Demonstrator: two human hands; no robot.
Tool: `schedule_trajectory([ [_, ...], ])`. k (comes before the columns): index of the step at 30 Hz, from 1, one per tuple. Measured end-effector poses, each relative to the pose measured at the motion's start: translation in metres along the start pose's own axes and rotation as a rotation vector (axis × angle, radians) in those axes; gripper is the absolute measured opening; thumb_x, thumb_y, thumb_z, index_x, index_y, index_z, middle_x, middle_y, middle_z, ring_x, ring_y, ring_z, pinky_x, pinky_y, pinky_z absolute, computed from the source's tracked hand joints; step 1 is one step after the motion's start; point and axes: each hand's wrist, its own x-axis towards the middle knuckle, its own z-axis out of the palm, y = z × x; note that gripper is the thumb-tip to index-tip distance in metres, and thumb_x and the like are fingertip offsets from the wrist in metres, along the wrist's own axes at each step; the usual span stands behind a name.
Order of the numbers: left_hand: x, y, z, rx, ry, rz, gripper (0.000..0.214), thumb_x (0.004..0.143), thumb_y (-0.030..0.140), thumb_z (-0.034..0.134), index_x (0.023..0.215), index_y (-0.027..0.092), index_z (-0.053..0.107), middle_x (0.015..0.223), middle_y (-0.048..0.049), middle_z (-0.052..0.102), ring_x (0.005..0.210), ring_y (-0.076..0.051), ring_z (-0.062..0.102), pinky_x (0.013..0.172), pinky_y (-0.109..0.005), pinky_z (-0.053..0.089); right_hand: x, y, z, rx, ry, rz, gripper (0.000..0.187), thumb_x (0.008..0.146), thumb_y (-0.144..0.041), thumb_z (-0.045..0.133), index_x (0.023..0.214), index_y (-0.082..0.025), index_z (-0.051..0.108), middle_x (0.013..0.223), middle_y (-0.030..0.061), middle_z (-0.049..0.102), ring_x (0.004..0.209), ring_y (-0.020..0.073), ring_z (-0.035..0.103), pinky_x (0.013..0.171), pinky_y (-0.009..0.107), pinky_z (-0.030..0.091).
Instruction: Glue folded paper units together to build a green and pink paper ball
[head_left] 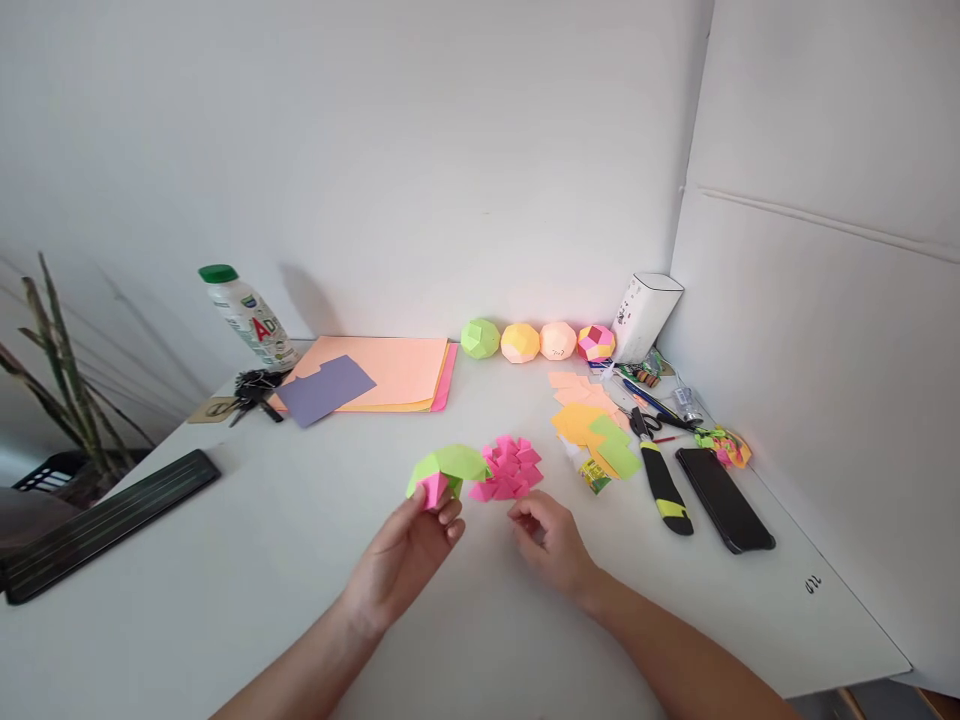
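My left hand [412, 550] is closed, thumb and fingers pinching a partly built paper polyhedron [450, 461] above the table. Its faceted shell is light green, with a pink piece [433, 490] under my thumb. Just to the right lies a heap of small folded pink paper pieces [507, 468], partly overlapped by the green shell. My right hand [553, 545] rests curled in front of that heap, its fingertips drawn together; whether anything is between them is hidden.
Several finished paper balls [520, 343] line the wall. Loose paper pieces [581, 424], a glue stick [595, 476], a utility knife [664, 490] and a black phone [724, 498] lie right. Coloured sheets [397, 365], a purple card [326, 390], keys [259, 388] and a bottle [251, 318] are left.
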Motion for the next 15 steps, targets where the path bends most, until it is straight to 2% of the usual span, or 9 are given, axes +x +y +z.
schedule_trajectory([
  [2,0.002,0.005,0.002,-0.025,0.046,0.043,0.012,0.083,0.025,0.061,0.074,0.016,0.060,0.069,0.0018,0.049,0.063,-0.010,0.049,0.060,-0.024,0.046,0.007,0.007,0.003,-0.198,0.088,-0.095,0.011,0.080,-0.016,0.053,0.088,-0.021,0.060,0.084,0.0061,0.060,0.074,0.0192,0.056,0.063,0.032,0.047],
  [5,0.007,0.005,0.005,-0.059,0.222,0.051,0.010,0.085,0.021,0.058,0.079,0.015,0.063,0.070,0.0001,0.054,0.066,-0.011,0.054,0.063,-0.025,0.050,0.018,0.010,0.011,-0.427,0.176,-0.172,0.015,0.081,-0.016,0.052,0.093,-0.020,0.059,0.089,0.0091,0.060,0.084,0.0238,0.056,0.069,0.035,0.047],
  [8,0.012,-0.001,0.009,-0.082,0.380,0.048,0.011,0.086,0.019,0.056,0.082,0.015,0.065,0.075,-0.0018,0.061,0.071,-0.012,0.060,0.067,-0.025,0.051,0.026,0.010,0.017,-0.554,0.177,-0.122,0.009,0.081,-0.019,0.054,0.088,-0.020,0.060,0.087,0.0090,0.059,0.081,0.0239,0.056,0.065,0.034,0.047],
  [11,0.017,-0.007,0.011,-0.142,0.457,0.065,0.014,0.088,0.017,0.054,0.080,0.015,0.065,0.074,-0.0017,0.063,0.072,-0.011,0.062,0.069,-0.024,0.052,0.029,0.011,0.020,-0.610,0.167,-0.075,0.008,0.081,-0.021,0.056,0.087,-0.018,0.059,0.088,0.0097,0.059,0.082,0.0245,0.056,0.066,0.034,0.047],
  [13,0.018,-0.010,0.011,-0.151,0.429,0.040,0.015,0.089,0.017,0.052,0.083,0.015,0.066,0.077,-0.0031,0.066,0.077,-0.013,0.064,0.072,-0.025,0.052,0.030,0.012,0.021,-0.614,0.170,-0.064,0.010,0.081,-0.022,0.057,0.089,-0.017,0.060,0.088,0.0098,0.059,0.083,0.0244,0.057,0.066,0.034,0.047],
  [15,0.017,-0.011,0.008,-0.123,0.326,0.001,0.014,0.088,0.019,0.054,0.085,0.016,0.068,0.084,-0.0045,0.068,0.084,-0.015,0.065,0.076,-0.026,0.052,0.030,0.012,0.022,-0.610,0.165,-0.048,0.007,0.080,-0.023,0.059,0.086,-0.018,0.061,0.086,0.0085,0.058,0.079,0.0232,0.056,0.063,0.033,0.046],
])
